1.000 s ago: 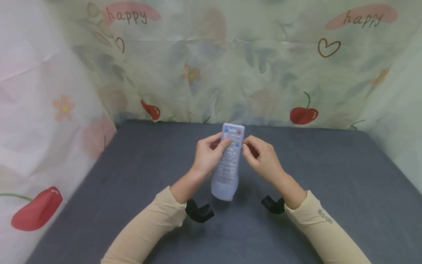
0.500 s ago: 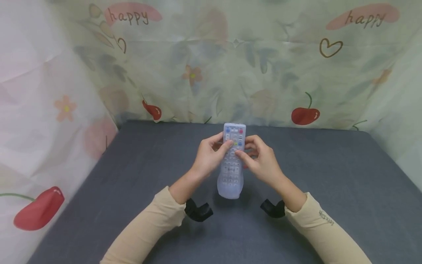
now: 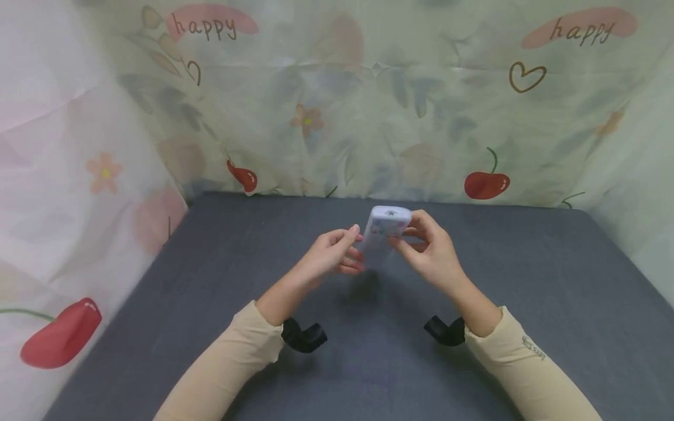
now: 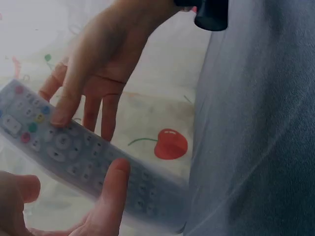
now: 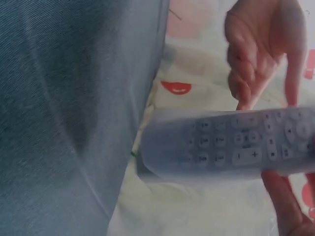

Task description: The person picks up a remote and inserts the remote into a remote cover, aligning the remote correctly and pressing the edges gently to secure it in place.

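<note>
Right hand (image 3: pixel 429 251) pinches remote (image 3: pixel 387 225) (left hand (image 3: pixel 332 257) touching).

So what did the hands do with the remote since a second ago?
The remote tipped up: before, it lay with its buttons facing the head camera, now its top end points at it. The right hand moved in and holds it by the top. The left hand let go its grip; only its fingertips touch the side now. The grey table and the cherry cloth stayed the same.
</note>
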`<control>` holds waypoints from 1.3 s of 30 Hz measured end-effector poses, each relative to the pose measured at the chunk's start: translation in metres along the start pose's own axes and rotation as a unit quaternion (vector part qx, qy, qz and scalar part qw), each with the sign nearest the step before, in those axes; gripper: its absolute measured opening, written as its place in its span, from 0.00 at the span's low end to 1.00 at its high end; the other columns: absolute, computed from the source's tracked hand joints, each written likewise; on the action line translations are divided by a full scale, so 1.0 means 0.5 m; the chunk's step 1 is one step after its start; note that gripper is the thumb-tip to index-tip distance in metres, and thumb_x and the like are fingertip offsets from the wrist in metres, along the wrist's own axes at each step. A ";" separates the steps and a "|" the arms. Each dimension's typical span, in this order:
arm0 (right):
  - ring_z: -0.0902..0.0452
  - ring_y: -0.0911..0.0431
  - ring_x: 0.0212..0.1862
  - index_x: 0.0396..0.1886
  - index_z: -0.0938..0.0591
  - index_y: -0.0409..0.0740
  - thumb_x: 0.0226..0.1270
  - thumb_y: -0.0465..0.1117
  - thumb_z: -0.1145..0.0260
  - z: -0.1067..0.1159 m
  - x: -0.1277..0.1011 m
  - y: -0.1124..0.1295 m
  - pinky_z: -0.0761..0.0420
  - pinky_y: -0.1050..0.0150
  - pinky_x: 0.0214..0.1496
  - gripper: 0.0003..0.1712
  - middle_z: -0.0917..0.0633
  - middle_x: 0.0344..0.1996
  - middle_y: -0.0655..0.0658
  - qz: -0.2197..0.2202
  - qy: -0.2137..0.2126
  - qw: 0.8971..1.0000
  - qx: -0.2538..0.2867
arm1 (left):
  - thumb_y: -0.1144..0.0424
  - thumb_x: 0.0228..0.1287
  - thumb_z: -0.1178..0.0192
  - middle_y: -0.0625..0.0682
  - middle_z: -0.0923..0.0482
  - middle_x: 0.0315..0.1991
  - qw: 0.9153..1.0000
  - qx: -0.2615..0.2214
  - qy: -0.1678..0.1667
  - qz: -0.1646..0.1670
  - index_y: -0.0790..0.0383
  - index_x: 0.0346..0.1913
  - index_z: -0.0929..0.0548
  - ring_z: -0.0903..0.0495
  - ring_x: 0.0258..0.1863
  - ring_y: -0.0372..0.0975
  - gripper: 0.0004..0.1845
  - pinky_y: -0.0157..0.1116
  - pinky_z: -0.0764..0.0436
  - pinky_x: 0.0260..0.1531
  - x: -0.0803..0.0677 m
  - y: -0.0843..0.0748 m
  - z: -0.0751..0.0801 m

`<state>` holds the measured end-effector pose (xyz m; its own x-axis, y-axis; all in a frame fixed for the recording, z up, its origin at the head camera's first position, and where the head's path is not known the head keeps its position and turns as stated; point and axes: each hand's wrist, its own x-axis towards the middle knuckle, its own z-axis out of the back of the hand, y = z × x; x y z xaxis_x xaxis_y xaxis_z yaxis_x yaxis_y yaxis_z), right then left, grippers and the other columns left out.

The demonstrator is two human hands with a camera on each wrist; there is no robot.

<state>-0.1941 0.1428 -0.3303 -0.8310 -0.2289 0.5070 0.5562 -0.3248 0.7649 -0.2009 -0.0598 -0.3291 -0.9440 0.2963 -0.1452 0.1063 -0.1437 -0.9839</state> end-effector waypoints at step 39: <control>0.16 0.57 0.32 0.55 0.33 0.32 0.66 0.39 0.39 -0.015 -0.001 -0.013 0.16 0.63 0.36 0.22 0.22 0.42 0.33 -0.168 0.085 0.980 0.060 | 0.64 0.62 0.39 0.61 0.26 0.54 0.998 0.018 0.023 -0.057 0.54 0.68 0.42 0.21 0.51 0.49 0.34 0.45 0.21 0.48 -0.005 0.005 -0.009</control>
<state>-0.1971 0.1381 -0.3384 -0.9474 -0.2810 0.1531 0.2384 -0.3005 0.9235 -0.1967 -0.0570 -0.3319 -0.9341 0.3551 -0.0371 -0.0140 -0.1401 -0.9900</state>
